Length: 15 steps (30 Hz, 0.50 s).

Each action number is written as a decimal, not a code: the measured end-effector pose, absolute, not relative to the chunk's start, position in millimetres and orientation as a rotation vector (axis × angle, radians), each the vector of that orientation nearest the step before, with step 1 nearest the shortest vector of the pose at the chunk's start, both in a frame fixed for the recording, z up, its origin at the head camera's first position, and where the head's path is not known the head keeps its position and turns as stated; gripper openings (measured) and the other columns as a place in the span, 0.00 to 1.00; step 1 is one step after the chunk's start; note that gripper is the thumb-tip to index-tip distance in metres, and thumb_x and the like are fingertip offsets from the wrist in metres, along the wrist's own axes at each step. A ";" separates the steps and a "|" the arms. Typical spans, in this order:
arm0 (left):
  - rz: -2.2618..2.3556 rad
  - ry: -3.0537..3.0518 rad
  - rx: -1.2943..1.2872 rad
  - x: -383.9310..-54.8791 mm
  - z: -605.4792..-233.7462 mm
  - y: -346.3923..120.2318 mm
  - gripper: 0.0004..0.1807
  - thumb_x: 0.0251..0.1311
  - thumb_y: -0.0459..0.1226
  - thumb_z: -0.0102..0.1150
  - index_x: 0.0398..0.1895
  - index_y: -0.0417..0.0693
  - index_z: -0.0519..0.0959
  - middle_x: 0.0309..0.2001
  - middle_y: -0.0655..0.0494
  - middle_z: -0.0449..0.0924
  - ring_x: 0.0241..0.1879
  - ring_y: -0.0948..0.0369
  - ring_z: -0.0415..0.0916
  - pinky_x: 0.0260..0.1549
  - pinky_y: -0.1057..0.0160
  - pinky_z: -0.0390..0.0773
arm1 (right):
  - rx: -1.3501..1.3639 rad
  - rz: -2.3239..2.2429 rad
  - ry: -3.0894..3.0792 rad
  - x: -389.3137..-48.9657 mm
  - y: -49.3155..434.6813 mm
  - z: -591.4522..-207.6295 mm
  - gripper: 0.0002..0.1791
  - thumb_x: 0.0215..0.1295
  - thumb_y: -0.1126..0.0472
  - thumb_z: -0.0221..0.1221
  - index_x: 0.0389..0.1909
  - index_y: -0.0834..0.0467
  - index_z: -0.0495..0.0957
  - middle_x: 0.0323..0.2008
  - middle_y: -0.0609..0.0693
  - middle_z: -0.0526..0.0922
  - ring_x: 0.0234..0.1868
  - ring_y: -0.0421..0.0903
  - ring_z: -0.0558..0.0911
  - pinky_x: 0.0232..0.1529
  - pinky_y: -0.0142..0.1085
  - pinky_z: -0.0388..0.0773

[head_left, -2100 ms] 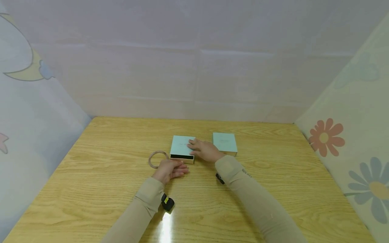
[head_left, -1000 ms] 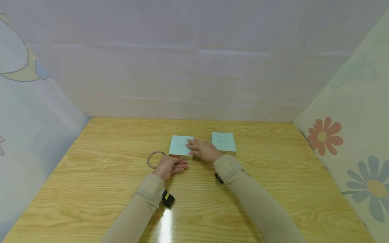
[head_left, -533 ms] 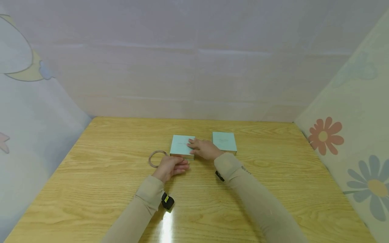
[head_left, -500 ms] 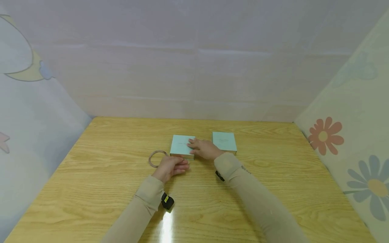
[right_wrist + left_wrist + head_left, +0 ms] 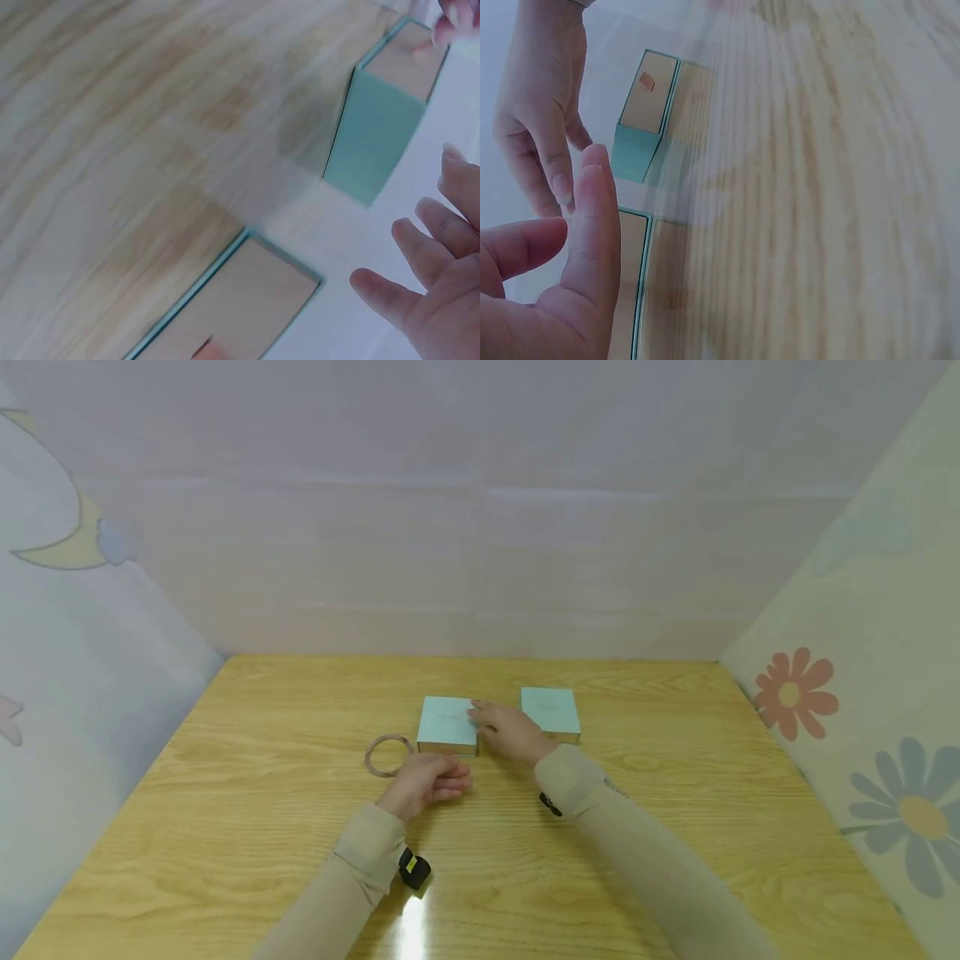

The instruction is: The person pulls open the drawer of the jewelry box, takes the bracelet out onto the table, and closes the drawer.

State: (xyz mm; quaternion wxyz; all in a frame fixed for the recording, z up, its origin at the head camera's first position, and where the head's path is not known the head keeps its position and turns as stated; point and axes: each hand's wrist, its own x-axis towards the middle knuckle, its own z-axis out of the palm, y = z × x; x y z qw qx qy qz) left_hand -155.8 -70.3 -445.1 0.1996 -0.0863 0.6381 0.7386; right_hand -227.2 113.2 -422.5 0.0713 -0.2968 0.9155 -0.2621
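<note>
Two pale blue sleeve boxes with beige drawers lie on the wooden table. The left box [image 5: 444, 727] has its drawer flush inside the sleeve. My right hand [image 5: 513, 732] hovers at this box's right edge; in the right wrist view its fingers [image 5: 427, 244] are spread and apart from the box. In front of the drawer is my left hand [image 5: 422, 783], fingers loosely bent with nothing between them. The right box [image 5: 551, 714], drawer also in, stands beyond my right hand; a small orange-brown tab [image 5: 646, 81] shows on its drawer front in the left wrist view.
A brownish ring [image 5: 368, 758] lies flat left of the left box, close to my left hand. The wooden table [image 5: 262, 827] ends at a pale curtain [image 5: 480, 568] behind, with printed cloth walls on both sides.
The left box's drawer, partly out with a dark gap showing, has slid into its sleeve. My right fingers have come off the box top rightward; my left hand has drawn slightly back.
</note>
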 end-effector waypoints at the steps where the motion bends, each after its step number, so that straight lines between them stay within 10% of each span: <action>1: 2.060 1.786 -0.233 -155.4 -445.7 -69.8 0.18 0.71 0.31 0.47 0.55 0.22 0.71 0.38 0.44 0.84 0.34 0.59 0.84 0.32 0.67 0.83 | -0.885 -0.808 2.773 -226.9 116.3 -422.6 0.22 0.72 0.65 0.54 0.66 0.62 0.70 0.69 0.57 0.64 0.68 0.55 0.65 0.67 0.49 0.64; 15: 2.008 1.779 -0.142 -153.5 -449.2 -59.0 0.15 0.72 0.30 0.45 0.54 0.25 0.72 0.41 0.44 0.83 0.35 0.60 0.83 0.33 0.67 0.83 | -0.857 -0.759 2.954 -229.0 170.8 -414.8 0.21 0.71 0.63 0.56 0.63 0.66 0.72 0.64 0.61 0.71 0.63 0.58 0.72 0.63 0.51 0.69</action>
